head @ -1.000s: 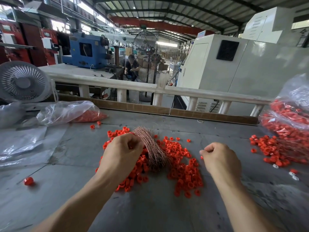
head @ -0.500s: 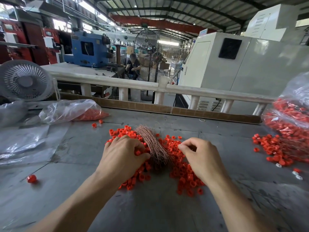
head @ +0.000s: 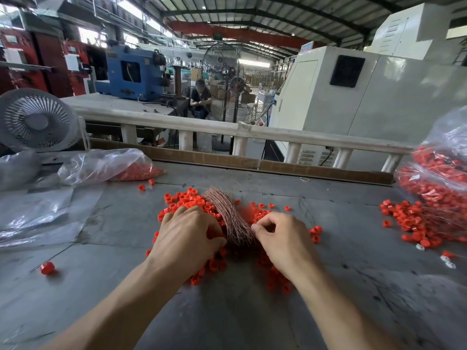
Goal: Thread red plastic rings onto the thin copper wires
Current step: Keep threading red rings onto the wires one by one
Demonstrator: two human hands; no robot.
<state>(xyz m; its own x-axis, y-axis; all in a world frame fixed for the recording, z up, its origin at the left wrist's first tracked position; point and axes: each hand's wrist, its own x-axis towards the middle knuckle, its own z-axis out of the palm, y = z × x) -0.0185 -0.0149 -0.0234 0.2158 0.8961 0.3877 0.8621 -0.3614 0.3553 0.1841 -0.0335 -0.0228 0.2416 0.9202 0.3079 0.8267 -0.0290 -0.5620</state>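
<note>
You are working at the middle of the grey table (head: pixel 328 286), with both hands down on the heap of red plastic rings (head: pixel 188 199) that is lying around the bundle of thin copper wires (head: pixel 228 213). Your left hand (head: pixel 188 236) is resting curled over the rings just left of the bundle, fingers bent down into the heap; whether it is actually holding a ring underneath I cannot tell. Your right hand (head: pixel 283 236) is pinching with thumb and forefinger right at the near edge of the bundle, seemingly teasing out a single wire, though the strand itself is too fine to make out.

As for progress, you are looking far from finished: the bundle is still sitting thick and fanned, and loose rings are lying scattered on both sides of it. To your right, a second spread of rings (head: pixel 414 223) is lying mixed with fine wires beside a full clear bag (head: pixel 439 173), which I judge to be threaded pieces. To your left, another plastic bag (head: pixel 106 165) is holding more rings, so plenty is remaining
</note>
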